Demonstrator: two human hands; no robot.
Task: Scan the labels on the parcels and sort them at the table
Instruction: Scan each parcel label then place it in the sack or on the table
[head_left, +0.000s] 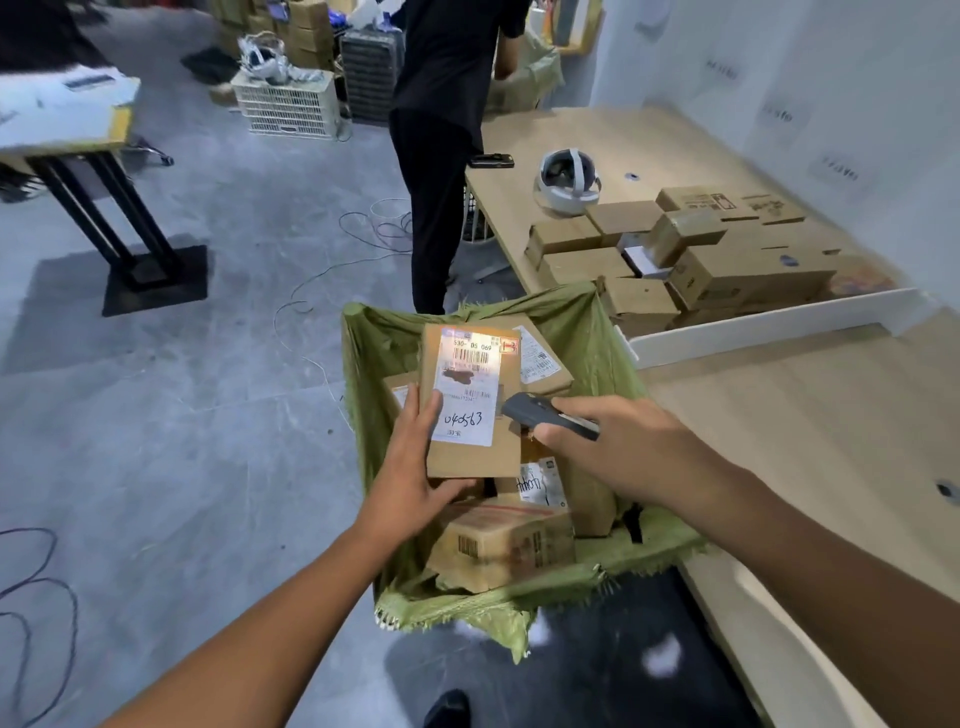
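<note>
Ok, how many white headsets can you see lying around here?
2. One headset sits on the wooden table near the cardboard boxes; another, blurrier, lies on the white plastic crate on the floor at the back. More may be hidden among the stacked cartons there.

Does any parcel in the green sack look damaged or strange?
Yes. The taped box at the near end of the green sack looks dented, its cardboard wrinkled. The sack's near rim is frayed.
</note>
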